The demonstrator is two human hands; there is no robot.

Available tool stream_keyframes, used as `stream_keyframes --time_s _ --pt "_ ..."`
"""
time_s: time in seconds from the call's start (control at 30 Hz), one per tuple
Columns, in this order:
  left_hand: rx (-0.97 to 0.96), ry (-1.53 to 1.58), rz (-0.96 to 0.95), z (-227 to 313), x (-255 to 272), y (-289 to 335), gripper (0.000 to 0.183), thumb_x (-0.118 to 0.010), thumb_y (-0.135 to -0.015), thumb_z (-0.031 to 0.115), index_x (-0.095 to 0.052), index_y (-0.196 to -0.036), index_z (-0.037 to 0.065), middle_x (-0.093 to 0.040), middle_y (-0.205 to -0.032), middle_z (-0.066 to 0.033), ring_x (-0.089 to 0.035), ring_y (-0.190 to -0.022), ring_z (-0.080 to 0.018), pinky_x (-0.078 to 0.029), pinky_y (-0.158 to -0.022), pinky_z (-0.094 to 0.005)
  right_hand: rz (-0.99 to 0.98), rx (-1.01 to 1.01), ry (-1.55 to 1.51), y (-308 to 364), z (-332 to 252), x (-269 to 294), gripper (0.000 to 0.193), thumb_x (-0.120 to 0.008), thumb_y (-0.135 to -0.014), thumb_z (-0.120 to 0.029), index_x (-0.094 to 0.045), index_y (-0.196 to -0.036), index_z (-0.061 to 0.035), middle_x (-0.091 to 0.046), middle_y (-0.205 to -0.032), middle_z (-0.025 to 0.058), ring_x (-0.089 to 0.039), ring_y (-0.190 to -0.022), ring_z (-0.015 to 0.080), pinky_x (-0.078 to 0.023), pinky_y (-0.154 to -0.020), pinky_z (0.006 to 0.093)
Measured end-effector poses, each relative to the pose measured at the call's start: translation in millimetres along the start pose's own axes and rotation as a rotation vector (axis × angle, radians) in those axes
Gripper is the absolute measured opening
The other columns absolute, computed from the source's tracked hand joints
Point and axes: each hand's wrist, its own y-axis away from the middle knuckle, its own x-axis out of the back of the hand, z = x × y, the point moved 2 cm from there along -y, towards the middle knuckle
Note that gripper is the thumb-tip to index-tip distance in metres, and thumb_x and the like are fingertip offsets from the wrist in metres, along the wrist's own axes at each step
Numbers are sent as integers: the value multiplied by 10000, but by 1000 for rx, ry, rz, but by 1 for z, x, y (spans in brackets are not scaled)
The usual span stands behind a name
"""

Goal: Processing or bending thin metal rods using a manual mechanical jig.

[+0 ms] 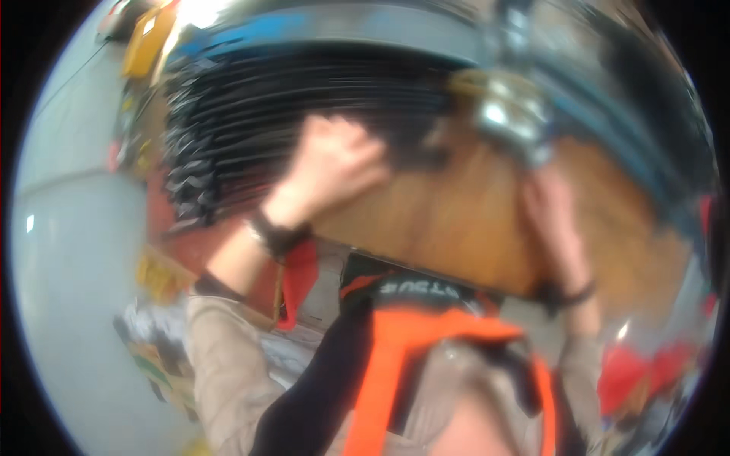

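Observation:
Motion blurs the whole view. My left hand (338,156), with a dark band on its wrist, is curled closed at the right part of a stack of long black strips (251,129). A dark blurred piece (418,148) lies just beyond its knuckles; whether the fingers grip it is unclear. On the brown tabletop (449,220), my right hand (551,205) reaches up to the shiny metal fixture (513,114). Its fingertips are smeared near the fixture's lower end, so contact and grip cannot be made out.
A blue-grey rail (616,137) runs along the table's far right side. Beneath the stack is a reddish surface (220,247), with a red bin (299,281) by the table's near edge. Something yellow (148,42) stands far left; red items (642,372) are low right.

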Motion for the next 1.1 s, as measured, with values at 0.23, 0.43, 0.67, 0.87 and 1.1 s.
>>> stream_keyframes --time_s 0.23,0.43,0.67,0.87,1.1 --pt "168 31 -75 5 -27 43 211 -723 -786 279 -564 -766 142 -487 -767 -23 -517 -737 -211 -428 -629 -341 -364 -36 -283 -30 -40 16 176 -641 -903 -137 -670 -998 9 -654 -775 171 -645 -709 273 -487 -661 336" --pt "55 199 -99 36 -20 16 227 -658 -844 285 -533 -823 97 -506 -789 -67 -558 -775 -245 -493 -613 -370 -187 26 -377 -14 -53 3 176 -637 -906 -126 -691 -986 21 -673 -774 119 -633 -730 150 -489 -668 300" --pt "55 426 -398 58 -5 3 123 -563 -909 209 -530 -896 91 -574 -802 -117 -631 -683 -334 -518 -552 -440 -68 -56 -484 14 -29 -15 170 -662 -874 -93 -706 -1014 -8 -692 -840 111 -634 -788 224 -509 -715 334" --pt "65 341 -512 77 21 -46 88 -574 -873 164 -538 -901 89 -574 -805 -107 -631 -705 -308 -528 -578 -415 262 500 32 20 -29 -3 359 -704 -826 -110 -646 -1171 -31 -682 -979 109 -624 -913 327 -523 -786 423" --pt "-218 137 -215 73 102 -164 320 -624 -850 45 -623 -1166 93 -593 -832 -123 -611 -725 -318 -503 -585 -417 702 -168 141 31 80 100 420 -673 -859 -157 -590 -1265 -87 -658 -893 154 -647 -768 315 -528 -643 397"
